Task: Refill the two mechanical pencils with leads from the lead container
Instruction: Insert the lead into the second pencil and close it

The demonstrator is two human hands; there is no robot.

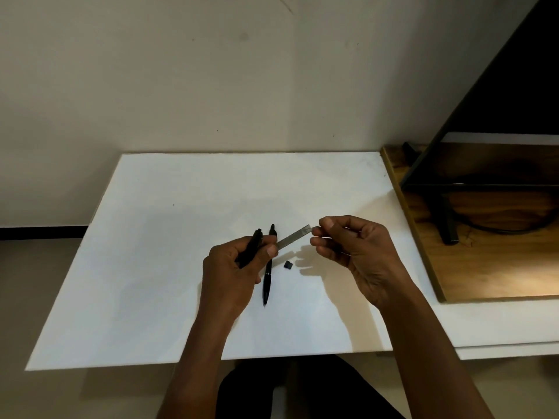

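My left hand [233, 267] grips one black mechanical pencil [252, 246] in its curled fingers and pinches the near end of the grey lead container [293, 237] with thumb and forefinger. The container slants up to the right, above the table. My right hand [351, 246] has its fingertips at the container's far, open end; whether a lead is pinched there is too small to tell. The second black pencil [267, 278] lies on the white board [151, 267], tip toward me, partly hidden by my left hand. A small black cap [288, 264] lies beside it.
The white board covers most of the table in front of me. To the right stands a wooden board [499, 267] with a black metal frame [447, 219] and a cable on it. A plain wall rises behind.
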